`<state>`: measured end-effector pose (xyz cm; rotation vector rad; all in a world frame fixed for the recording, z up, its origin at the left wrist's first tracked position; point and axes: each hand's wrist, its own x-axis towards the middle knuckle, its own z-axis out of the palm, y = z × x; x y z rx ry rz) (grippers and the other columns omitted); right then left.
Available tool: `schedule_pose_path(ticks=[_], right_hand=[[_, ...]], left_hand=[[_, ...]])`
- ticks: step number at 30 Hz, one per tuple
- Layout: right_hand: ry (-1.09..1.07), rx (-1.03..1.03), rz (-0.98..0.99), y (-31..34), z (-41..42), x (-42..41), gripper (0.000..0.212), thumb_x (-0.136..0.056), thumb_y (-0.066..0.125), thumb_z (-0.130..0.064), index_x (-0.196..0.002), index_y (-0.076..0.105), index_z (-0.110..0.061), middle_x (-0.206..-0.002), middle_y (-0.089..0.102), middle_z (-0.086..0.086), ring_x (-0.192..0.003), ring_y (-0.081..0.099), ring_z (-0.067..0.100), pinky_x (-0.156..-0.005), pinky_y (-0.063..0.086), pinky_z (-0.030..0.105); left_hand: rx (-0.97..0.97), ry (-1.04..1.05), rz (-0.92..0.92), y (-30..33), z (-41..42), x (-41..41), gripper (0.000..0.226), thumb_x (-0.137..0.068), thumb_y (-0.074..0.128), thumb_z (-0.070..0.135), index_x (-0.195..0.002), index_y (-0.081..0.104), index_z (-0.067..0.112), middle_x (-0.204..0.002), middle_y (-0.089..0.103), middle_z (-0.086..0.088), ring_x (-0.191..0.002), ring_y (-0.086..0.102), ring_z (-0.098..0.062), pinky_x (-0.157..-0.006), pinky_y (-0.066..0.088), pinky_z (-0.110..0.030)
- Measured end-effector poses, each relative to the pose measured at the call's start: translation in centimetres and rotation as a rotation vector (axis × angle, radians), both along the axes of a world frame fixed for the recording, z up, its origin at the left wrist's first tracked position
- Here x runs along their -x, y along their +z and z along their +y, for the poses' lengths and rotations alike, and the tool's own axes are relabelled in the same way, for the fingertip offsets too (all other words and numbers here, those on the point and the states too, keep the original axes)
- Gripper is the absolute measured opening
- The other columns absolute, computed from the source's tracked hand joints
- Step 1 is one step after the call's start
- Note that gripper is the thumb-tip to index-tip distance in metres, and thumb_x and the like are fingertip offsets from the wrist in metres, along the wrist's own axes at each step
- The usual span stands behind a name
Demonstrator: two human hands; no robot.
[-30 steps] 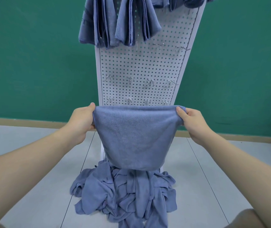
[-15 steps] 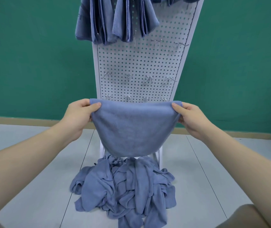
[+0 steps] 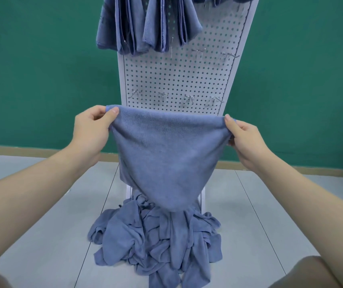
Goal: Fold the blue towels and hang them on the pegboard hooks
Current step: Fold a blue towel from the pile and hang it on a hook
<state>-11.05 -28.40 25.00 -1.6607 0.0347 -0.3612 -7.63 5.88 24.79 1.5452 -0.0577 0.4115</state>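
The blue towel (image 3: 166, 154) hangs in the air in front of me, stretched by its top edge between my two hands, its lower part tapering to a rounded point just above the heap of unfolded towels (image 3: 158, 244) on the floor. My left hand (image 3: 92, 129) pinches the top left corner with thumb over the cloth and fingers curled behind; my right hand (image 3: 245, 140) pinches the top right corner the same way. It looks already doubled once (I judge that from the smooth fold along the top, though I cannot see the back layer). To do this fold well I should keep the top edge taut and level, bring the two corners together so the edges match, and let the hanging part settle before closing it. Behind it stands the pegboard (image 3: 178, 75), with a row of bare hooks (image 3: 189, 98) just above my hands and folded towels (image 3: 145, 26) hanging higher up.
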Motion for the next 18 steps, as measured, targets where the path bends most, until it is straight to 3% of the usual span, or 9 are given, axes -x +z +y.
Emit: schedule_pose_path(ticks=[3, 6, 9, 13, 18], right_hand=[[-0.010, -0.006, -0.014, -0.3, 0.0, -0.1, 0.045, -0.103, 0.062, -0.034, -0.103, 0.068, 0.011, -0.096, 0.067, 0.010, -0.087, 0.056, 0.018, -0.082, 0.047, 0.034], [-0.015, 0.021, 0.000, -0.5, -0.2, -0.3, 0.035, -0.099, 0.066, -0.032, -0.102, 0.075, 0.002, -0.100, 0.071, 0.012, -0.090, 0.058, 0.018, -0.086, 0.047, 0.038], [-0.018, 0.048, 0.003, -0.5, -0.3, -0.2, 0.021, -0.103, 0.062, -0.020, -0.106, 0.078, -0.007, -0.115, 0.076, 0.015, -0.095, 0.065, 0.015, -0.092, 0.052, 0.037], [-0.026, 0.032, -0.025, -0.2, -0.1, 0.0, 0.019, -0.105, 0.059, -0.016, -0.109, 0.077, -0.009, -0.104, 0.075, 0.005, -0.087, 0.066, 0.010, -0.078, 0.055, 0.025], [-0.018, 0.016, -0.021, -0.4, -0.1, -0.1, 0.019, -0.105, 0.059, -0.015, -0.112, 0.076, -0.010, -0.105, 0.077, 0.001, -0.090, 0.069, 0.007, -0.079, 0.055, 0.022]], left_hand=[[-0.019, -0.002, 0.008, -0.2, 0.3, -0.2, 0.020, -0.099, 0.067, 0.023, -0.079, 0.072, 0.025, -0.088, 0.066, -0.002, -0.083, 0.056, -0.015, -0.085, 0.049, -0.035], [-0.044, -0.011, 0.000, -0.5, 0.2, 0.0, 0.019, -0.099, 0.068, 0.022, -0.081, 0.074, 0.025, -0.087, 0.069, -0.002, -0.082, 0.059, -0.015, -0.087, 0.052, -0.037], [-0.093, -0.016, -0.047, -0.3, -0.1, 0.5, 0.017, -0.100, 0.066, 0.016, -0.088, 0.073, 0.025, -0.080, 0.073, 0.011, -0.076, 0.063, -0.004, -0.077, 0.052, -0.024], [-0.171, 0.029, -0.108, 0.0, -0.3, 0.8, 0.022, -0.098, 0.062, 0.005, -0.100, 0.073, 0.024, -0.093, 0.074, 0.011, -0.086, 0.065, -0.002, -0.082, 0.052, -0.024], [-0.196, 0.067, -0.114, 0.2, -0.5, 0.7, 0.028, -0.097, 0.060, -0.001, -0.100, 0.072, 0.024, -0.097, 0.072, 0.015, -0.084, 0.064, 0.010, -0.086, 0.054, -0.018]])
